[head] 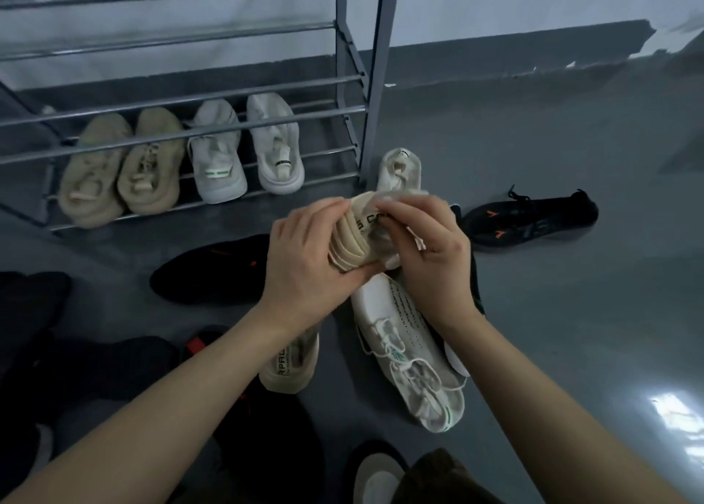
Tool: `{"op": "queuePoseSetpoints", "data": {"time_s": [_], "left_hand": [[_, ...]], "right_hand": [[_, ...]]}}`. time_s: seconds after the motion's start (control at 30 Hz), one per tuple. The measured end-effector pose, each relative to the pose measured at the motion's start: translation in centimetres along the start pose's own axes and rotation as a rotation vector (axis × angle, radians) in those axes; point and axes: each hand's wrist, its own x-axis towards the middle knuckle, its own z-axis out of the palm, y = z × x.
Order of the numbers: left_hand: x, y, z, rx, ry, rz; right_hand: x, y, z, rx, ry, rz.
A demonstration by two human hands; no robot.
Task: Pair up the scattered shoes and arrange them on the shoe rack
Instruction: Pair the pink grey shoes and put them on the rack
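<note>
Both my hands hold one cream shoe (360, 237) above the floor, sole edge toward me. My left hand (304, 260) grips its left side and my right hand (430, 248) its right side. A grey metal shoe rack (354, 84) stands ahead; its bottom shelf carries a beige pair (122, 168) and two white shoes (244, 149). Below my hands lie a white sneaker with green trim (411, 359) and a cream shoe (293, 362). Another white shoe (400, 168) rests by the rack's right leg.
Black shoes lie scattered: one (213, 271) left of my hands, one with orange marks (533, 218) to the right, several more (76, 370) at the lower left. Open grey floor (571, 313) stretches to the right. The rack's upper shelves hold nothing.
</note>
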Motion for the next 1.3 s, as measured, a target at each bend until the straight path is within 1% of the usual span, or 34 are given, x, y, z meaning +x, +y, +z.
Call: {"op": "queuePoseSetpoints", "data": {"time_s": [0.07,0.1,0.13,0.17,0.23,0.27,0.3,0.37,0.43,0.53,0.63,0.7,0.8,0.9,1.0,1.07,1.1,1.3], "left_hand": [[-1.2,0.6,0.5,-0.031,0.084,-0.107],[-2.3,1.0,0.8,-0.029,0.088,-0.161],[-3.4,1.2,1.2,-0.014,0.051,-0.211],[-4.6,1.1,1.6,0.016,-0.036,-0.249],[-7.3,0.1,2.4,0.136,-0.318,-0.258],[-8.6,-0.6,2.6,0.194,-0.434,-0.242],[-9.6,-1.4,2.6,0.222,-0.498,-0.237],[-10.7,-2.7,2.1,0.244,-0.536,-0.253],[-11.6,-3.7,1.4,0.293,-0.554,-0.253],[-13.2,-4.6,0.3,0.367,-0.652,-0.304],[-14.2,-5.5,0.1,0.374,-0.719,-0.370],[-14.1,-5.9,0.2,0.303,-0.737,-0.394],[-14.1,-6.1,0.4,0.225,-0.721,-0.380],[-14.2,-6.2,0.3,0.139,-0.709,-0.400],[-13.6,-6.0,-0.1,0.025,-0.648,-0.433],[-13.1,-5.8,-0.4,0.004,-0.574,-0.441],[-12.9,-5.6,-0.4,0.000,-0.562,-0.448],[-14.2,-5.5,0.4,0.041,-0.714,-0.475]], "right_hand": [[-0.2,-0.4,0.4,-0.020,-0.067,-0.008],[-0.7,-0.4,0.6,-0.023,-0.116,0.007],[-1.6,-0.2,0.7,-0.018,-0.175,0.042],[-2.7,0.1,0.9,-0.017,-0.244,0.098],[-5.4,1.0,1.0,-0.068,-0.376,0.279],[-6.8,1.5,1.0,-0.109,-0.418,0.394],[-8.2,1.8,1.0,-0.143,-0.430,0.506],[-10.3,1.9,1.1,-0.212,-0.429,0.668],[-11.8,1.6,1.8,-0.301,-0.496,0.731],[-12.9,1.0,3.7,-0.398,-0.607,0.803],[-13.0,0.6,5.8,-0.505,-0.610,0.816],[-12.6,0.5,7.0,-0.546,-0.591,0.818],[-12.4,0.6,8.1,-0.525,-0.566,0.850],[-12.4,0.9,7.5,-0.511,-0.555,0.815],[-12.5,1.0,6.0,-0.465,-0.553,0.737],[-12.9,0.7,5.0,-0.422,-0.560,0.686],[-13.3,0.5,4.5,-0.421,-0.569,0.669],[-15.4,1.0,3.4,-0.536,-0.600,0.689]]}}
